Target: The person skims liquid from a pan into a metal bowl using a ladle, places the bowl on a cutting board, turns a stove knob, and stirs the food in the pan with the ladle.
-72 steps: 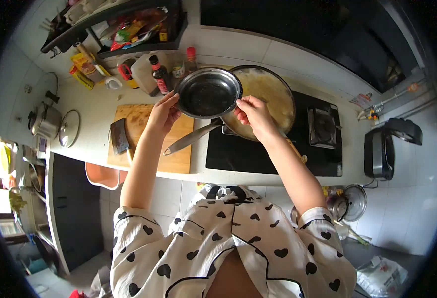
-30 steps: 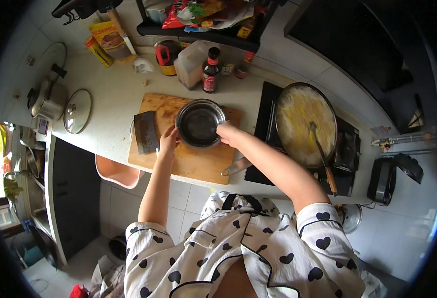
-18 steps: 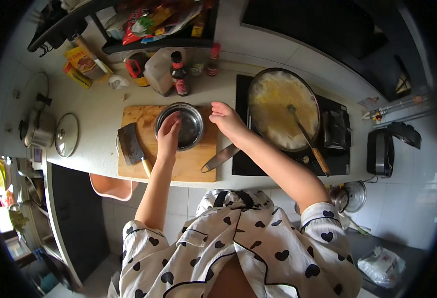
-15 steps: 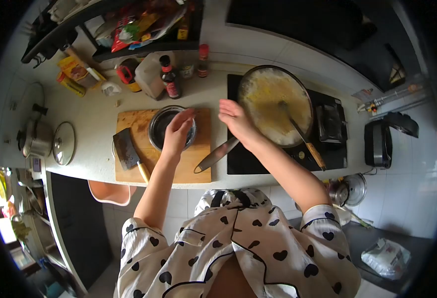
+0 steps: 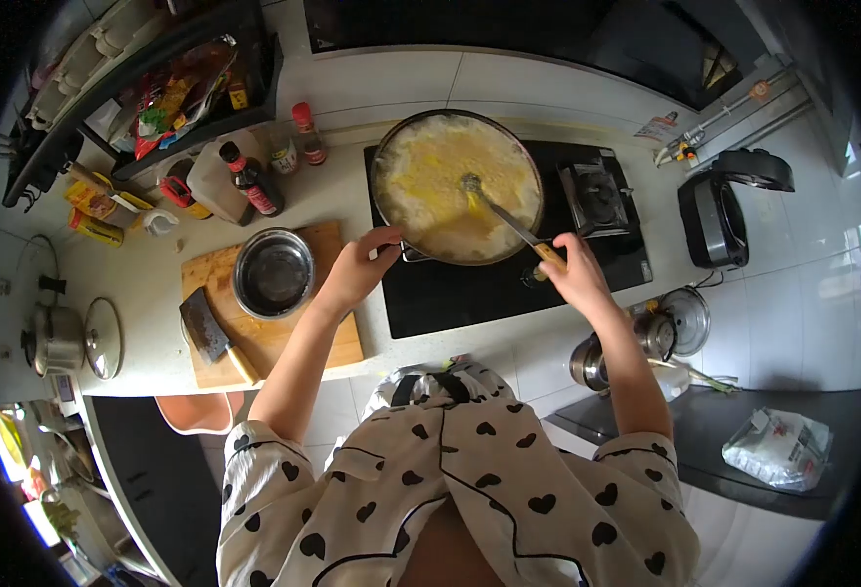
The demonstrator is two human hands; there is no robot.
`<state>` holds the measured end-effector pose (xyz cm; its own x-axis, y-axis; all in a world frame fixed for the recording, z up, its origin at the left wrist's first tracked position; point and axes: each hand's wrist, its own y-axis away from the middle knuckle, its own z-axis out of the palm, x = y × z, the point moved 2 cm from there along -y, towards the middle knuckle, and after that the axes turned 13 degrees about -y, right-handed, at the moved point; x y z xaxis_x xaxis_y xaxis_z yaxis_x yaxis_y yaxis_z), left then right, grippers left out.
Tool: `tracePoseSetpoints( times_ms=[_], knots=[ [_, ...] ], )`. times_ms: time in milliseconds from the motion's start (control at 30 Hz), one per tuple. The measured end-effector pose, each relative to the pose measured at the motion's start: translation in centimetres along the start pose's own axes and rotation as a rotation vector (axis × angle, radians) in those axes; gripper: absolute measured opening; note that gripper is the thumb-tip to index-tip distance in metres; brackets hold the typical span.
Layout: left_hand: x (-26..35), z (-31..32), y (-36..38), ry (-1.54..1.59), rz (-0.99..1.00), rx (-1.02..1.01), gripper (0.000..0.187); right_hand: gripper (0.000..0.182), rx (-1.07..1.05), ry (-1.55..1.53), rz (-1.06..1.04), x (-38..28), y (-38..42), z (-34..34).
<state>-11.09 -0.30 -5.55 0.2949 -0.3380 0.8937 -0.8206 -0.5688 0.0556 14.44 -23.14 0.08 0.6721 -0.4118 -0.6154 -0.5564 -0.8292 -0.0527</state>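
A wide pan [image 5: 430, 181] of pale yellow, foamy liquid stands on the black stove [image 5: 469, 301]. My right hand [image 5: 579, 274] is closed around the wooden handle of a utensil [image 5: 516, 226], whose dark head dips into the liquid. At the pan's lower left rim is my left hand [image 5: 360, 266], its fingers curled at the pan's handle; the handle is mostly hidden. On the wooden cutting board [image 5: 332, 338], left of that hand, sit a metal bowl [image 5: 274, 274] with a dark inside and a cleaver [image 5: 203, 326] with a light handle.
Sauce bottles [image 5: 252, 182] and a jug stand along the back wall, below a dark shelf. A pot [image 5: 57, 340] and a glass lid [image 5: 104, 338] are at the far left. A black appliance [image 5: 714, 220] with its lid up stands right of the stove.
My right hand has moved right and taken the utensil's handle. My left hand has left the bowl and come to the pan's rim. The view has shifted.
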Motion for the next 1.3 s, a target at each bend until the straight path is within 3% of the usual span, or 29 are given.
tracePoseSetpoints(
  times_ms=[133,300,433,633,867,1300],
  knots=[
    [1.9,0.5,1.1,-0.286,0.024,0.234,0.032,0.047,-0.108,0.118,0.194,1.6,1.3,-0.2],
    [0.9,0.7,3.7,-0.632,-0.018,0.438,0.027,0.040,-0.123,0.158,0.127,3.3,1.5,-0.2],
    [0.7,0.8,5.6,-0.741,-0.237,0.398,0.032,0.034,-0.095,0.102,-0.098,3.6,1.2,-0.5],
    [1.7,1.2,6.5,-0.916,-0.414,0.292,0.037,0.044,-0.042,0.018,-0.316,1.7,0.3,-2.7],
    [1.6,2.0,6.5,-1.029,-0.387,0.386,0.037,0.038,-0.091,-0.029,-0.337,2.2,-0.4,-3.1],
    [0.8,0.4,7.1,-1.068,-0.402,0.228,0.040,0.033,-0.073,-0.013,-0.301,-0.6,3.4,-4.3]
  ],
)
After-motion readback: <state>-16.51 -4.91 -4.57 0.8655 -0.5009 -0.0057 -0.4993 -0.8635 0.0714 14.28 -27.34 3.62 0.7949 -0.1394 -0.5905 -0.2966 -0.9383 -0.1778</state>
